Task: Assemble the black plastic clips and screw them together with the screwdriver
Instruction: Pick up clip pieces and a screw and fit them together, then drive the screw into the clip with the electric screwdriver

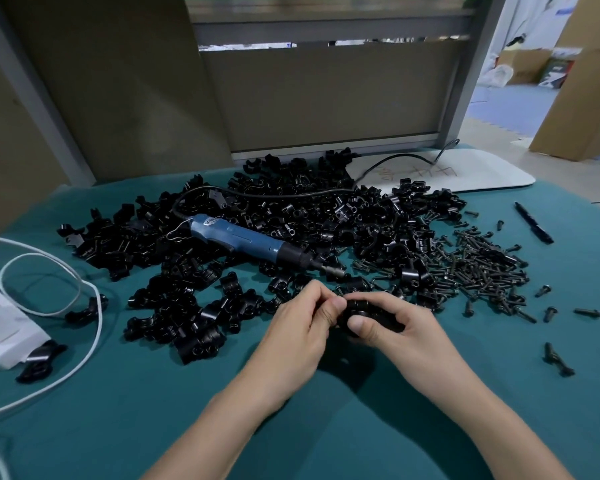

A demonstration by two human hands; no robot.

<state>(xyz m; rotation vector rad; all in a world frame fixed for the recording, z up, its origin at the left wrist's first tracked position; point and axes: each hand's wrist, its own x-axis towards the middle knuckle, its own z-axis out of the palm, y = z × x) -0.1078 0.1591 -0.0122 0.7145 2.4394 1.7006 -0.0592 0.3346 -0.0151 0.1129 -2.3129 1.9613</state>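
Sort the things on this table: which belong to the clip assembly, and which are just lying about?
Job: held clip, gripped by left hand and right hand; clip pile; screws; blue screwdriver.
Lying about: black pen; white cable; white packet; white board.

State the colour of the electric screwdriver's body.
Blue, on the corded electric screwdriver; head view shows it.
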